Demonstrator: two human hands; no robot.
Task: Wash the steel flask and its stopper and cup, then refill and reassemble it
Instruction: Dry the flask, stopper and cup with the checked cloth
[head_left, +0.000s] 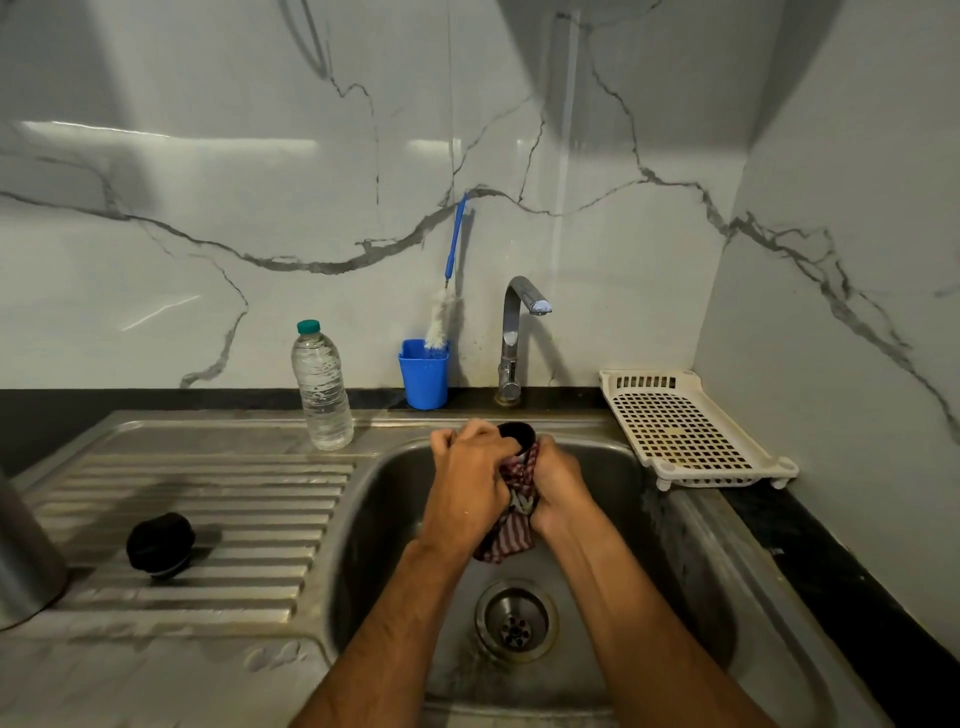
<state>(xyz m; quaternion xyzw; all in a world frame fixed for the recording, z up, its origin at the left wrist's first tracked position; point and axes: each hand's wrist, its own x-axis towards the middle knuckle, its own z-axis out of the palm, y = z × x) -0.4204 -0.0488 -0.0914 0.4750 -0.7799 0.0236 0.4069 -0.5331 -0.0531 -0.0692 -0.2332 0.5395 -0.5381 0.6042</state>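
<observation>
We note both forearms reaching over the steel sink (691, 545), above its drain (516, 621). The left hand (470, 475) and right hand (558, 486) meet over the far part of the basin, knuckles up. Between them hangs a red-and-white striped cloth (511, 535), which both hands grasp with curled fingers. The dark cup (517, 435) protrudes just beyond the fingers, mouth tilted toward the far wall, wrapped by the cloth and clamped between the two hands. To the near left, the black stopper (160, 543) rests on the ribbed drainboard (234, 519), well apart from the hands. The steel flask (23, 561) stands at the left edge, partly out of view. Farther off, a water bottle (322, 387), blue holder (424, 374) with bottle brush (444, 317), tap (514, 338), and white rack (691, 431) on the desk at the right.
</observation>
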